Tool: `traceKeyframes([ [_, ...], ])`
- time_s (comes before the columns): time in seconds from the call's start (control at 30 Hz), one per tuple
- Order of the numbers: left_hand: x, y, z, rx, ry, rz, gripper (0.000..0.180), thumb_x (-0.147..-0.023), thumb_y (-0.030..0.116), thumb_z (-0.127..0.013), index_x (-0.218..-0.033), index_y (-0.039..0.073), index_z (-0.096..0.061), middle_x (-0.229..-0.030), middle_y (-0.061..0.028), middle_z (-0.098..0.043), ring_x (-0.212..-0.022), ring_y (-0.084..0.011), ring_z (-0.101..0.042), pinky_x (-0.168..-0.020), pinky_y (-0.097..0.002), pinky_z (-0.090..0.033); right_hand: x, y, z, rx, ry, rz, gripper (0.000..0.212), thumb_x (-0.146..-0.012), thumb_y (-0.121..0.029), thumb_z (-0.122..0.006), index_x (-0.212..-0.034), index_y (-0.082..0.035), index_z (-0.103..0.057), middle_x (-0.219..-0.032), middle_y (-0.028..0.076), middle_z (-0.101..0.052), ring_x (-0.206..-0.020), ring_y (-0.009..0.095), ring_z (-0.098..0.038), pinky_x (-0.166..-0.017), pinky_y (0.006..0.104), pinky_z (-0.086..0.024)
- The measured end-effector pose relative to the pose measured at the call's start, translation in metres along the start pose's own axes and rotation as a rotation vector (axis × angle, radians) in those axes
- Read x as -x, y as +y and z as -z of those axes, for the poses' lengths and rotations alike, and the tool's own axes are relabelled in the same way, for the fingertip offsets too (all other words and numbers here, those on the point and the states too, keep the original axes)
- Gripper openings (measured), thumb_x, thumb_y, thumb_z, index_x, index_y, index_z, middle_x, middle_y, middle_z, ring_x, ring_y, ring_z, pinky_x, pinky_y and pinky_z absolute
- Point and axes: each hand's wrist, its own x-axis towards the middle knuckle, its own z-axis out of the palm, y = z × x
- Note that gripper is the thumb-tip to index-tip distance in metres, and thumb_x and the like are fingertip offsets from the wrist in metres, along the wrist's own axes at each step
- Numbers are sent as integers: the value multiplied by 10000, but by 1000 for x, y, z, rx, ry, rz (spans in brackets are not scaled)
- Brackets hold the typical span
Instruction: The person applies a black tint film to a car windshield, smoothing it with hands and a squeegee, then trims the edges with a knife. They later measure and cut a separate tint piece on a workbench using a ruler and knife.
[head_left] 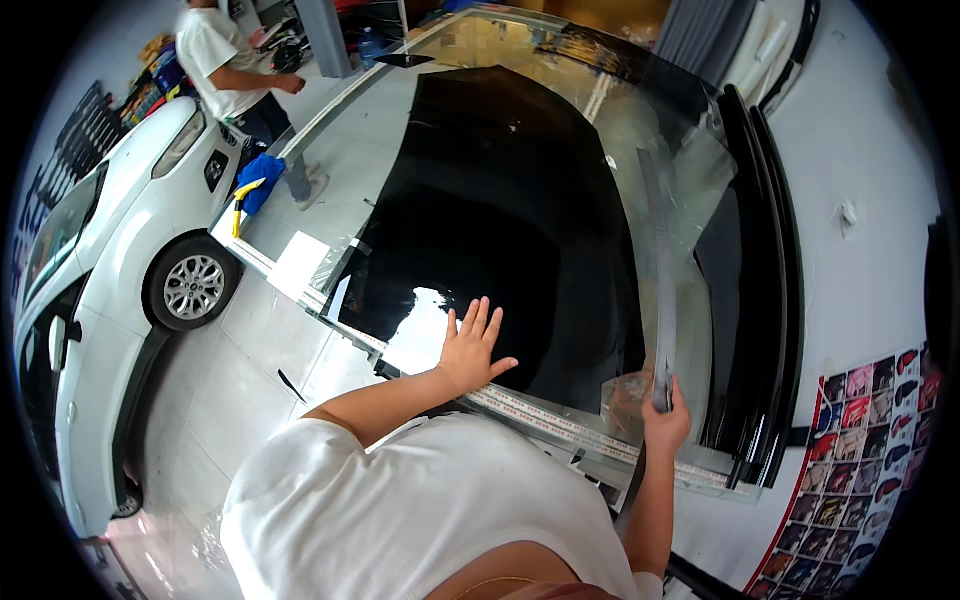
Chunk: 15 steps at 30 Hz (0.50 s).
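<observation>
A large black film sheet point(520, 200), cut with curved sides, lies on the glass tabletop point(335, 185). My left hand point(474, 350) rests on the sheet's near part, fingers spread and palm down, beside a bright reflection. At the near right corner, my right hand point(666, 415) is closed round the near end of a long grey straightedge point(660, 250). That straightedge runs away from me over the glass, to the right of the black sheet. The fingertips of the right hand are partly hidden behind it.
Long black rolls point(765, 290) lie along the table's right side. At the left edge are a blue cloth point(262, 180), a yellow-handled tool point(239, 208) and a white sheet point(300, 262). A white car point(130, 260) stands left; another person point(225, 70) is behind it.
</observation>
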Motion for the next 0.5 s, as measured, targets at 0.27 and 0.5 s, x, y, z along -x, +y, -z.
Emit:
traceKeyframes([
  [0.27,6,-3,-3,77,77,-29,804,-876,587,-420,-1436,40,-236,-1493,-231,-151,-1400,-351,-116,-1101,-546,-107,-138,-18,-73,200,-106,-52,557,-682,-304,-731,-1187,-105,-610,-1028,156,-652,-919,355,-623,-797,427,-492],
  [0.5,13,-9,-7,165,227,-101,747,-885,547,-441,-1389,7,-332,-1470,-240,-222,-1385,-344,-179,-1105,-529,-118,-171,8,-115,187,23,160,344,-858,-246,-583,-1125,-30,-616,-1002,179,-598,-889,380,-592,-755,455,-475],
])
